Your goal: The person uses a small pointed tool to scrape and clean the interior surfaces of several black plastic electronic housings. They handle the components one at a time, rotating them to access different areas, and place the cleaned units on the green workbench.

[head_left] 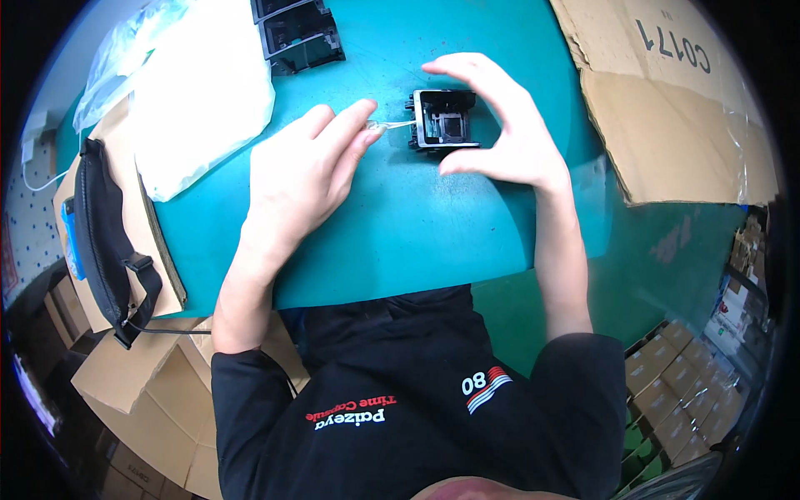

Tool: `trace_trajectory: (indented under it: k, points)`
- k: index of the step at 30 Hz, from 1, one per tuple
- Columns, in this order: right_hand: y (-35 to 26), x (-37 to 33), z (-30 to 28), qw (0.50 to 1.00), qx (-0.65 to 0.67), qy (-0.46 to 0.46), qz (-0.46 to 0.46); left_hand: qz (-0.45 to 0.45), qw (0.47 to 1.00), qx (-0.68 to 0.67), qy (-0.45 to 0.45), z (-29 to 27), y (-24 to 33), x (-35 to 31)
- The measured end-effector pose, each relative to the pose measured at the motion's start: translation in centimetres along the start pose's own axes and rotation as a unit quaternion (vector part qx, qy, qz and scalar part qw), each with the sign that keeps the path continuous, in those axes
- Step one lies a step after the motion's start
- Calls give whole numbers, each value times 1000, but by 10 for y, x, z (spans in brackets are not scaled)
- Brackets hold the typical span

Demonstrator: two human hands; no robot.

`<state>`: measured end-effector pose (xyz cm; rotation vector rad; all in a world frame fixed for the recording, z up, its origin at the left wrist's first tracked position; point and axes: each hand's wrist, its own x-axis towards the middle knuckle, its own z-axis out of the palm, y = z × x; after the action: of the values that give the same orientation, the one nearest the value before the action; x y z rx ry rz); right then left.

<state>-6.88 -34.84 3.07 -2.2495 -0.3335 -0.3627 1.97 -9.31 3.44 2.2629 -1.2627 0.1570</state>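
Note:
A small black plastic housing (450, 125) with a pale square rim and an open, box-like inside rests on the green mat. In my left hand (304, 162), thumb and fingers are pinched on slim, silvery tweezers (398, 125). Their tip reaches the left rim of the housing; whether it grips anything there is too small to tell. My right hand (517, 129) is curved in a wide C around the right side of the housing, fingers above and thumb below. A gap shows between fingertips and housing on the far side, and the thumb lies close to its near edge.
More black housings (302, 40) stand at the far edge. A white plastic bag (204, 92) covers the upper left, with a black waist bag (108, 233) on cardboard beside it. A flattened cardboard box (667, 108) lies at the right. Stacked cartons (679, 383) stand at lower right.

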Motion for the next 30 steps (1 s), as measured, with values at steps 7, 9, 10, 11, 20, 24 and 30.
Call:
trace_trajectory:
  k: [7,9,10,11,20,24,30]
  points:
    - [2,-6,25,1000,-18,19,17,22,999,20,-21,-1,7,-3]
    - [3,-6,25,999,-16,23,14,19,999,15,-33,-1,7,-4]
    - [3,-5,25,999,-19,22,14,17,999,11,-35,-1,6,-4]
    - [2,-5,25,999,-21,21,13,16,999,6,-37,-1,6,-5]
    - [5,-4,28,999,-32,34,-11,-15,996,-22,-86,-10,9,-3]
    - [5,-4,28,999,-27,37,-6,-14,995,-33,-89,-9,9,-3]
    - [3,-4,28,999,-24,35,7,-20,994,-30,-101,-10,11,-2]
